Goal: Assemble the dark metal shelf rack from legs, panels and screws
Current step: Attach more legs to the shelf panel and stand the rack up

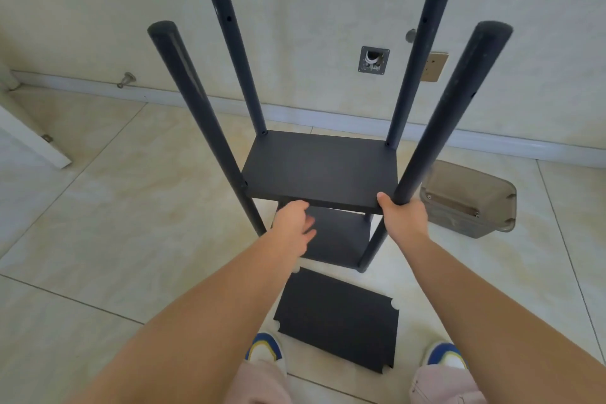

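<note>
The floor (pixel 114 207) is pale glossy tile under a cream wall (pixel 311 10); the rack (pixel 321 170) stands there with four legs and two fitted panels; one loose panel (pixel 337 321) lies below both hands; the right hand (pixel 401 215) grips the near right leg (pixel 449 115); the left hand (pixel 295 223) reaches under the upper panel with fingers relaxed; a tan bag (pixel 469 198), closed, sits right of the right hand.
</note>
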